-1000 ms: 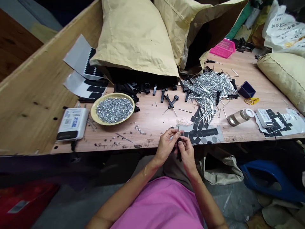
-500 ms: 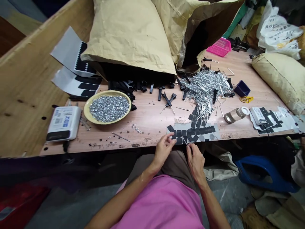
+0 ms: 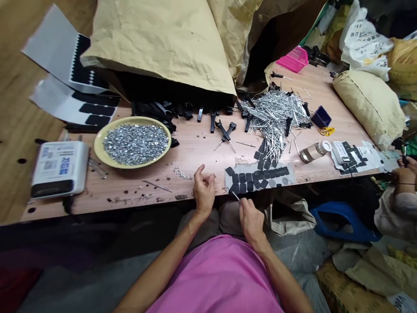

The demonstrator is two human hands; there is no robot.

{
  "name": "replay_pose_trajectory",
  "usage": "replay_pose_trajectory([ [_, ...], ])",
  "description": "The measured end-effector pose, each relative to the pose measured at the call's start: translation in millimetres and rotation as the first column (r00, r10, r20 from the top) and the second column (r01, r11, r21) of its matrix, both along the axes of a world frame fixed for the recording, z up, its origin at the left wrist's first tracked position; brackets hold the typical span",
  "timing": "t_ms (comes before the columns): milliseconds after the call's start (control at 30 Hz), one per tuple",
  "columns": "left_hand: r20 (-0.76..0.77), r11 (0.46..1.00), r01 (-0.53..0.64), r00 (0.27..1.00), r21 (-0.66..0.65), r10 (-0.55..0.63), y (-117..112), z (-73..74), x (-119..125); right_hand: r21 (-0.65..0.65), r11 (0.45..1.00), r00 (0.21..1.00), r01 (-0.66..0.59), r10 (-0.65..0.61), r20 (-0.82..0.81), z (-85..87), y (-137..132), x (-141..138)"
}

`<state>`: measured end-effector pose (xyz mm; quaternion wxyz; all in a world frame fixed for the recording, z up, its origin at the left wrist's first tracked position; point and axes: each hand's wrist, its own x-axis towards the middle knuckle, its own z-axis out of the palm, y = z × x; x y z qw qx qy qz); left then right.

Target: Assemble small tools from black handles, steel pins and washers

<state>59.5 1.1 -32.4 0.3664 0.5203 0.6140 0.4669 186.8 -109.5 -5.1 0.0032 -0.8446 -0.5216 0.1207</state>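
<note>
Your right hand (image 3: 251, 219) pinches a thin rod (image 3: 236, 195) between thumb and fingers, its bare end slanting out toward 10 o'clock; your grip hides the other end. Your left hand (image 3: 204, 191) is half curled, thumb apart from forefinger, by the table (image 3: 203, 150) edge, with loose washers (image 3: 182, 173) near it at 10 o'clock. Farther out that way sits the bowl (image 3: 128, 166), full of washers. From your right hand, the sheet (image 3: 244, 168) with black pads (image 3: 249, 177) lies at 12 o'clock, and the rod pile (image 3: 276, 115) beyond at 1.
</note>
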Motion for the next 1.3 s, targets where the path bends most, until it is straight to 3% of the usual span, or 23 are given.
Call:
replay_pose_trajectory([
  [133,-0.004,1.000,-0.004,1.000,0.009,0.004,0.3,-2.9,0.8,0.054,0.987,0.988,0.148,-0.150,0.043,-0.1,-1.9,2.2],
  [333,-0.047,1.000,-0.008,0.999,0.004,0.008,3.0,-2.9,2.4,0.014,1.000,0.995,-0.007,0.008,-0.101,-2.8,-5.3,-14.3],
  [533,-0.064,1.000,-0.002,0.998,-0.014,0.001,1.9,-3.9,-0.4,0.061,0.989,0.984,0.136,-0.127,-0.125,9.2,0.8,13.0],
  [600,-0.081,1.000,0.002,0.997,-0.015,-0.003,2.4,-3.1,0.8,0.019,0.984,0.979,0.180,-0.177,-0.105,7.8,3.6,9.8],
  [667,-0.110,1.000,0.018,0.994,-0.014,-0.020,5.8,-1.5,4.5,0.004,0.991,0.985,0.130,-0.129,-0.114,3.4,4.5,-2.2],
  [800,-0.205,0.997,0.069,0.977,0.017,-0.064,26.0,4.4,19.6,0.018,1.000,0.984,0.020,-0.017,-0.178,-2.0,2.8,-17.5],
  [1133,-0.497,0.990,0.134,0.862,0.035,-0.099,97.8,15.5,54.4,-0.017,0.997,0.964,0.080,-0.082,-0.254,-0.6,5.6,5.6],
  [1300,-0.549,0.972,0.228,0.806,-0.054,-0.220,115.4,12.4,57.9,-0.045,0.993,0.949,0.107,-0.115,-0.294,-5.1,5.4,-0.7],
])
